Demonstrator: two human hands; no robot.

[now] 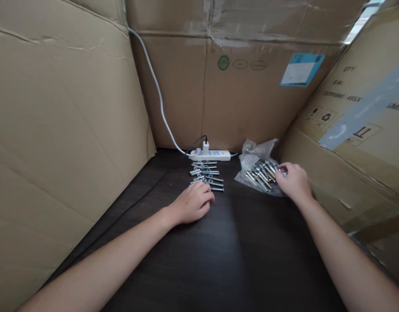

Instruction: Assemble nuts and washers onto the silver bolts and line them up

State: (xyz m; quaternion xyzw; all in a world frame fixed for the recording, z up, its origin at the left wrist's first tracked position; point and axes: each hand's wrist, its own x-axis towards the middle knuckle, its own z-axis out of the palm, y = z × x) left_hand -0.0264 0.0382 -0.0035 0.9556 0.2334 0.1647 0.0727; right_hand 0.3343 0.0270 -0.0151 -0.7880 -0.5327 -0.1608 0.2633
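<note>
where the rows of metal parts [215, 173] lay on the dark, smooth table [199, 264], just in front of the white plastic power strip [223, 156], some of the laying-out looked done: slim silver bolts, short sleeves and small rings sat roughly parallel. judged left over: a jumbled pile of silver and gold-toned fasteners [262, 174], cylindrical and shiny, at the crinkled clear plastic bag [256, 150]. your hands were both partly curled. your left hand [196, 203] bent its fingers down over the nearest row; any grip was hidden. your right hand [293, 180] had fingertips at the pile's right edge; whether they had hold of a piece, i could not tell.
</note>
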